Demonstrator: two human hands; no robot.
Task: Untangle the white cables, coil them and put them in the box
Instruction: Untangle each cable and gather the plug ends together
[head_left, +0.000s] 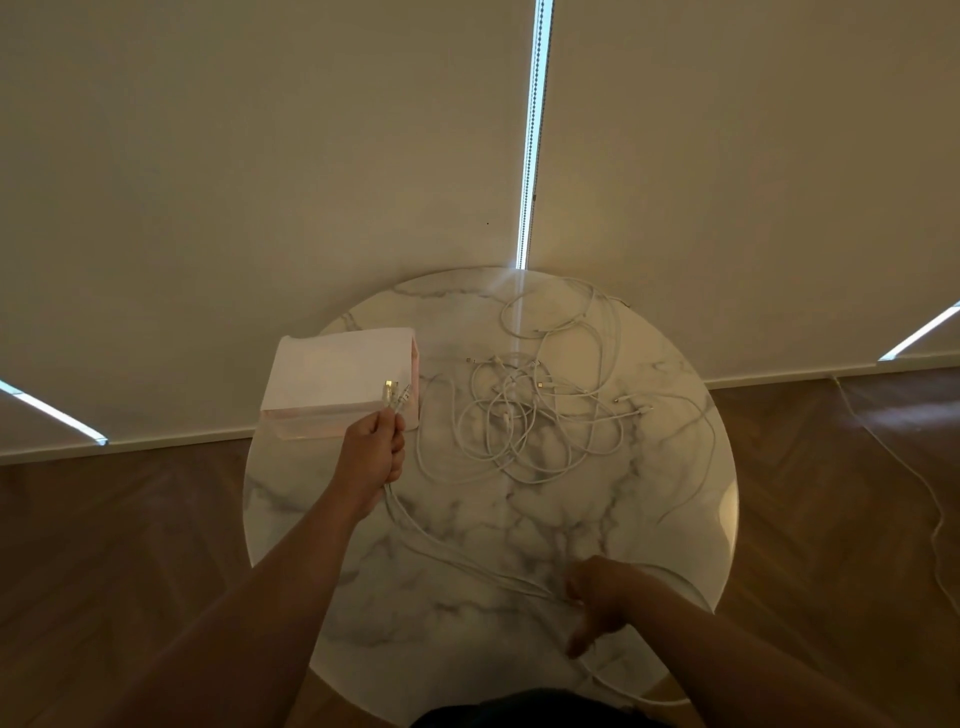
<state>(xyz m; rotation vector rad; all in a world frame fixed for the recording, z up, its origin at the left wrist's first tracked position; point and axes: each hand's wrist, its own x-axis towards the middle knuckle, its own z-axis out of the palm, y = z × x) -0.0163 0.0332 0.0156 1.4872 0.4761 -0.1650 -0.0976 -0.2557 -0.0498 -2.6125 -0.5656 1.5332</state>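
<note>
A tangle of white cables (524, 415) lies spread over the middle and far right of the round marble table (467, 530). My left hand (371, 452) grips a few cable ends, and their plugs (396, 393) stick up over the near edge of the white box (337, 376). Those held cables (467, 556) run taut across the table to my right hand (597, 597), which pinches them near the table's front edge. The box stands at the table's left rim with its pink side facing right.
A closed beige blind hangs straight behind the table. The floor around is brown wood. Another white cord (914, 478) trails on the floor at the right. One loose cable (623, 686) hangs off the table's front edge by my body.
</note>
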